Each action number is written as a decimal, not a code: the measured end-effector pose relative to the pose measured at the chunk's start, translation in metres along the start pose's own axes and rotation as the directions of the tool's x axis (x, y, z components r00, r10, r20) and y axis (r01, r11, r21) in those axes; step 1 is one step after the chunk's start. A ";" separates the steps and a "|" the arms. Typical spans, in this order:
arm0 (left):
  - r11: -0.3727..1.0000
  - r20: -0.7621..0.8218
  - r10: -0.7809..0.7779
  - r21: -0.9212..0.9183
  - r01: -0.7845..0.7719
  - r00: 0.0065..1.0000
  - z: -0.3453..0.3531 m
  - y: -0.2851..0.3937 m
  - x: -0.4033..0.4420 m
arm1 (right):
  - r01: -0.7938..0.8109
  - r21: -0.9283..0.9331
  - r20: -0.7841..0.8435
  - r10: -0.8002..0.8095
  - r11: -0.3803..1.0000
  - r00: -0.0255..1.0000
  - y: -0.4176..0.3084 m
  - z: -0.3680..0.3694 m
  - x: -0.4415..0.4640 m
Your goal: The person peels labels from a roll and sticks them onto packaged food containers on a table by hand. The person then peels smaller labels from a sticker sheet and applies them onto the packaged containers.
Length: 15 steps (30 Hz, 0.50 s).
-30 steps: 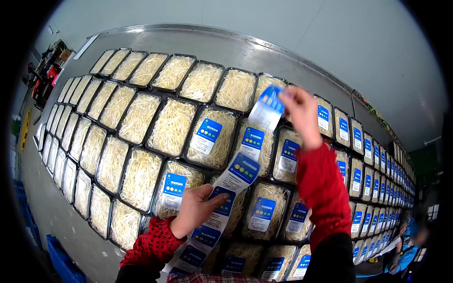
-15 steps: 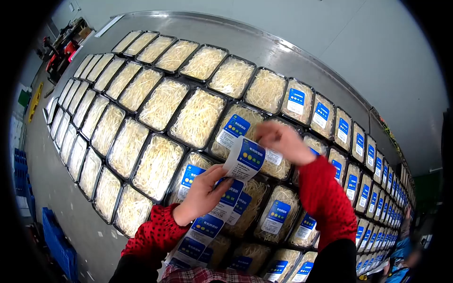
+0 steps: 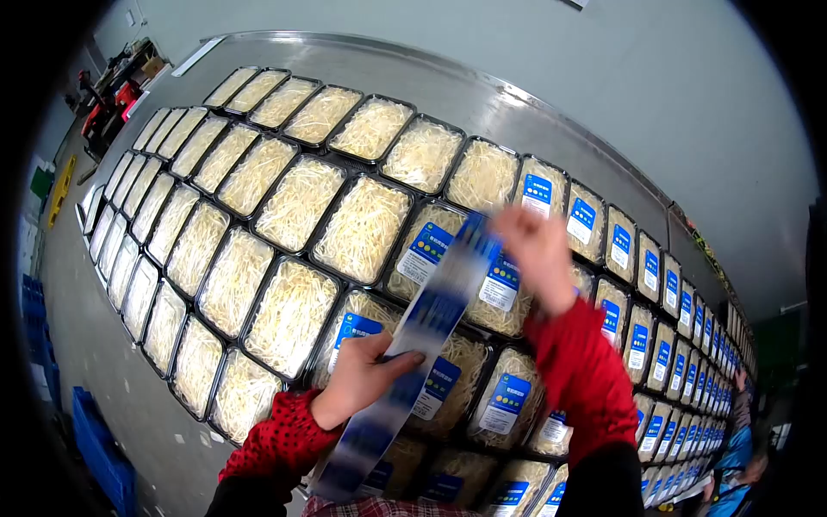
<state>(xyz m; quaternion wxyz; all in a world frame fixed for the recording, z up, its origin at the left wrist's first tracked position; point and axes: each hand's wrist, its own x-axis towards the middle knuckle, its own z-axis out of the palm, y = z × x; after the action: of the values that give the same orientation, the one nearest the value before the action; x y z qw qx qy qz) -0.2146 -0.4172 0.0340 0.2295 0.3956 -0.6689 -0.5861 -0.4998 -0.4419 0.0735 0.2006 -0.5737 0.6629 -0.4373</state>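
Note:
A long strip of blue-and-white labels (image 3: 435, 306) runs slantwise from my lap up over the trays, smeared by motion. My left hand (image 3: 360, 381) grips it midway, thumb pressed on top. At the strip's upper end, my right hand (image 3: 543, 254) has its fingers pinched together on the end, slightly blurred. Beneath both hands lie black trays packed with pale bean sprouts under clear film. One labelled tray (image 3: 506, 396) is just below my right forearm, and an unlabelled tray (image 3: 362, 228) lies up and left of the strip.
Rows of sprout trays cover the metal table (image 3: 379, 65); those to the right bear labels, most on the left do not. Blue crates (image 3: 103, 452) stand on the floor at lower left. Another person (image 3: 741, 457) is at the far right edge.
My right hand has moved up and slightly right, drawing the strip's upper end with it. The curled strip is now stretched out. My left hand still holds it, slightly lower.

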 end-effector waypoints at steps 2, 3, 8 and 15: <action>0.999 -0.028 -0.053 -0.001 0.053 0.998 -0.010 0.010 -0.007 | 0.034 -0.024 -0.083 -0.035 0.999 0.996 0.028 -0.024 0.083; 0.998 -0.044 -0.057 0.009 0.058 0.997 -0.013 0.009 -0.008 | 0.104 -0.065 -0.095 -0.110 0.992 0.989 0.054 -0.023 0.115; 0.993 -0.017 0.039 0.112 -0.036 0.999 -0.028 -0.004 -0.010 | -0.137 -0.675 -0.085 0.108 0.725 0.991 0.122 0.026 0.146; 0.972 0.004 0.228 0.050 -0.228 0.974 -0.039 -0.002 -0.014 | -0.209 0.085 0.650 0.104 0.974 0.753 -0.017 0.052 -0.002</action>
<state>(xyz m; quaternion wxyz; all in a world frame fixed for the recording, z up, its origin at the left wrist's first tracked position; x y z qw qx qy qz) -0.1757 -0.4293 0.0423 0.2860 0.3222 -0.7241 -0.5385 -0.4499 -0.4576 0.0586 0.4941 -0.6136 0.5647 -0.2459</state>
